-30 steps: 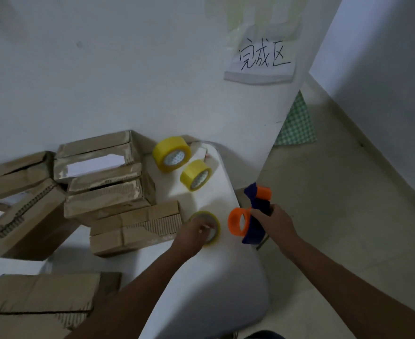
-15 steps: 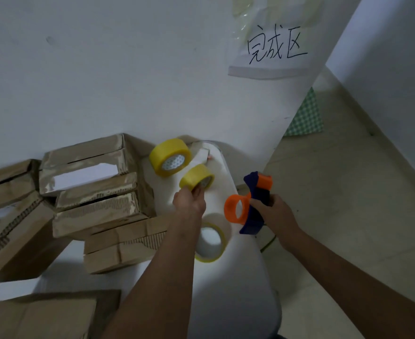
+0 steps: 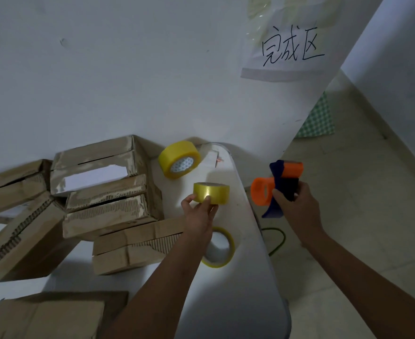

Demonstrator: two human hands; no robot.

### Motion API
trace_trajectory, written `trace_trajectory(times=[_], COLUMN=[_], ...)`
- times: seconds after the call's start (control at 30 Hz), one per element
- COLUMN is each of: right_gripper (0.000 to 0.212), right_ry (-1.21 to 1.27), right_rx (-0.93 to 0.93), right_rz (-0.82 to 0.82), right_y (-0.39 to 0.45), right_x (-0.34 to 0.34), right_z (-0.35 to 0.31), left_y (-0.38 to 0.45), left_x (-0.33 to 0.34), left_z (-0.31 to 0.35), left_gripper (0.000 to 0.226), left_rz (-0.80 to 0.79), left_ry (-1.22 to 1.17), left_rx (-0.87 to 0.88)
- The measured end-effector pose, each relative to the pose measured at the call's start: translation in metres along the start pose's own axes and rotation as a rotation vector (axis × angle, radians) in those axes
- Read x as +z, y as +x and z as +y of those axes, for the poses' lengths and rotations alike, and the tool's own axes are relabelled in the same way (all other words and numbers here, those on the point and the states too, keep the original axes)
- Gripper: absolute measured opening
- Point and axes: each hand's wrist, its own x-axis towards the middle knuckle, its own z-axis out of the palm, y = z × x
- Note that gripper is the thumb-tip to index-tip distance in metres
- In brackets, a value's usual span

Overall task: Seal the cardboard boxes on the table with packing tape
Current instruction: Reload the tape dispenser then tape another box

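Overhead, a white paper sign (image 3: 286, 48) reads "完成区". Left hand (image 3: 197, 214) pinches a yellow tape roll (image 3: 211, 193); right hand (image 3: 297, 206) grips an orange-and-blue tape dispenser (image 3: 276, 188), fingers partly hidden.

Two forearms reach into view from the bottom edge, both bare to the frame's edge with no sleeve showing; the left hand (image 3: 197, 216) and right hand (image 3: 297, 206) wear no gloves, rings or watch.
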Motion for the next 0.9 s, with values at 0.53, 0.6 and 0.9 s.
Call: trace_trajectory(times=[0.53,0.6,0.9], right_gripper=[0.049,0.049,0.046], right_ry=[-0.034,0.008,0.136], right_rx=[-0.152,-0.131,-0.066], right_rz=[-0.17,-0.175,-0.167], right_y=[-0.03,-0.037,-0.073], right_x=[0.009,0.009,0.024], right_z=[-0.02,-0.021,-0.026], left_y=[-0.07,-0.074,-0.09], left_x=[-0.011,-0.01,-0.009], left_z=[-0.012,-0.004,0.007], left_gripper=[0.023,0.023,0.026], left_rz=[-0.361,-0.398,-0.442], left_ry=[0.88,0.941,1.185], left_rx=[0.463,0.537,0.723])
